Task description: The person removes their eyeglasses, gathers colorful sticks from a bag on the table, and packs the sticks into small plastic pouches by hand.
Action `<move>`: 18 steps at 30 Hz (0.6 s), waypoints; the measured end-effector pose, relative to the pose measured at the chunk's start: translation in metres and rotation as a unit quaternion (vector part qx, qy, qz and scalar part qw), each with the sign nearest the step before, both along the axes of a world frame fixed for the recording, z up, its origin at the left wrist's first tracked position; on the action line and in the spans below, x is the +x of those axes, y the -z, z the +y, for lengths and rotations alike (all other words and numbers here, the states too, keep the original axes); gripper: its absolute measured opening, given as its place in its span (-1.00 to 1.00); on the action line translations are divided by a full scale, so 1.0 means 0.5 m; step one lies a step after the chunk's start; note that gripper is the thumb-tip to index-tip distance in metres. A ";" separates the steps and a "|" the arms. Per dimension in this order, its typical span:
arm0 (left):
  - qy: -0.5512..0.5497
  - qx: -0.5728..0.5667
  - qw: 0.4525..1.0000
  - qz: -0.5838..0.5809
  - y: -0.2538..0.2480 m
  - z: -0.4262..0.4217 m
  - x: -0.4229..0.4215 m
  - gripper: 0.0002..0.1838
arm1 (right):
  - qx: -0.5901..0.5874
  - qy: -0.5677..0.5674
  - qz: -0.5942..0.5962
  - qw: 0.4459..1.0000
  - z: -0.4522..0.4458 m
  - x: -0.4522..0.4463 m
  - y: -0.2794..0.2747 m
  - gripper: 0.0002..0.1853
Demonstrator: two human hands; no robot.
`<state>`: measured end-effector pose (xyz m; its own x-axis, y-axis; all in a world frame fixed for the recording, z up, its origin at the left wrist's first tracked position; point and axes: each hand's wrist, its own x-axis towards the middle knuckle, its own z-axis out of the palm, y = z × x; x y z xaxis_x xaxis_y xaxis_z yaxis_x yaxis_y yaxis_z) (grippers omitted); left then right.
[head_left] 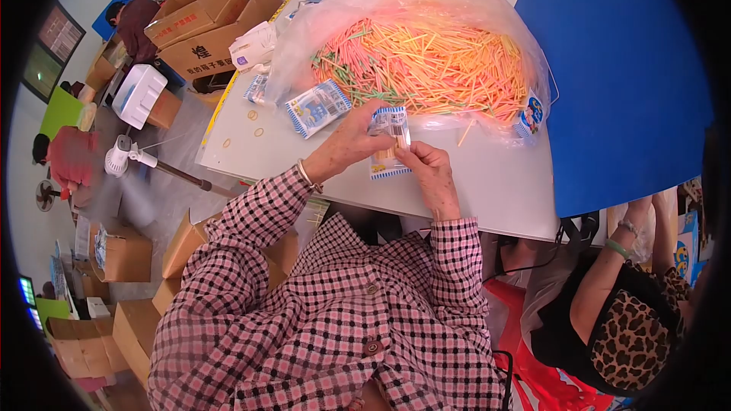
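Both hands are closed on a small blue-and-white printed packet [399,120], held upright above the table's near part. My left hand [346,144] grips its left side, thumb across the front. My right hand [432,175] pinches its right edge lower down. Pale sticks show through the packet's see-through part. Just beyond lies a large clear plastic bag [293,49], opened wide around a heap of thin pink, yellow, orange and green sticks [442,68]. Another blue-and-white packet [318,109] rests on the table left of the heap.
On the white table [495,190] lie several rubber bands [259,132], a stray stick [465,134] and a blue round-printed packet [532,114]. Cardboard boxes [205,27] stand at the left. A blue panel [617,84] borders the right. A person's arm [601,289] is close by, lower right.
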<state>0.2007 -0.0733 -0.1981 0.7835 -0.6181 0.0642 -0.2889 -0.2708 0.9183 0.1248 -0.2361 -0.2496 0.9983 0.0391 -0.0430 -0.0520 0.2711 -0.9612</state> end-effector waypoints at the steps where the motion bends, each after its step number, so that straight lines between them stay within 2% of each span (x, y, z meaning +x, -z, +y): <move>1: 0.006 -0.008 1.000 0.025 -0.002 0.001 0.000 -0.55 | 0.000 0.000 0.000 1.000 -0.001 -0.001 -0.001 -0.78; 6: 0.056 -0.033 0.997 0.031 -0.010 0.018 -0.007 -0.57 | -0.029 -0.006 0.005 1.000 -0.015 -0.006 -0.003 -0.78; 9: 0.083 -0.055 0.984 0.149 -0.020 0.034 -0.011 -0.59 | -0.060 0.000 0.001 0.998 -0.022 -0.009 0.001 -0.76; 14: 0.079 -0.035 0.990 0.116 -0.007 0.036 -0.008 -0.62 | -0.055 -0.025 -0.008 0.998 -0.021 -0.006 0.001 -0.76; 17: 0.086 -0.061 0.994 0.003 0.007 0.029 -0.014 -0.69 | -0.037 -0.017 -0.017 0.999 -0.017 -0.006 0.004 -0.79; 18: 0.086 -0.062 0.994 0.002 0.012 0.031 -0.006 -0.69 | -0.042 0.007 -0.015 0.999 -0.020 -0.008 0.009 -0.79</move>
